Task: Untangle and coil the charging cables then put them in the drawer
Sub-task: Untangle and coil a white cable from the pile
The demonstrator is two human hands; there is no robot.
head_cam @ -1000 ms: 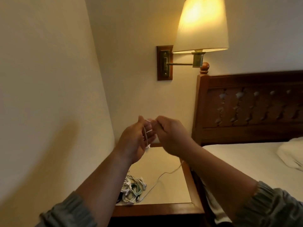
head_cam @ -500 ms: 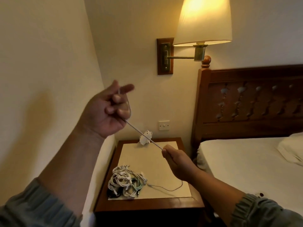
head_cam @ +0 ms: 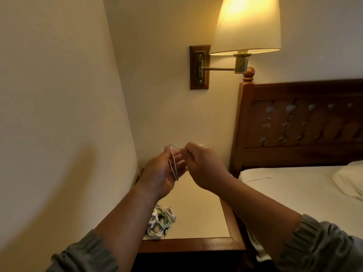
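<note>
Both hands are raised above the nightstand (head_cam: 196, 244), close together. My left hand (head_cam: 161, 173) holds loops of a thin white cable (head_cam: 173, 165) that run across its palm and over its fingers. My right hand (head_cam: 202, 165) pinches the same cable at the left hand's fingertips. A tangled pile of white and pale green cables (head_cam: 161, 222) lies on the nightstand's front left part, partly behind my left forearm. No drawer is in view.
A lit wall lamp (head_cam: 245, 26) on a brass arm hangs above the nightstand. The bed (head_cam: 294, 193) with a dark carved wooden headboard (head_cam: 304, 124) stands at the right. A cream wall closes in the left side.
Half a second ago my hands were apart with the cable stretched taut between them. Now they have come back together and the cable is looped over my left hand.
</note>
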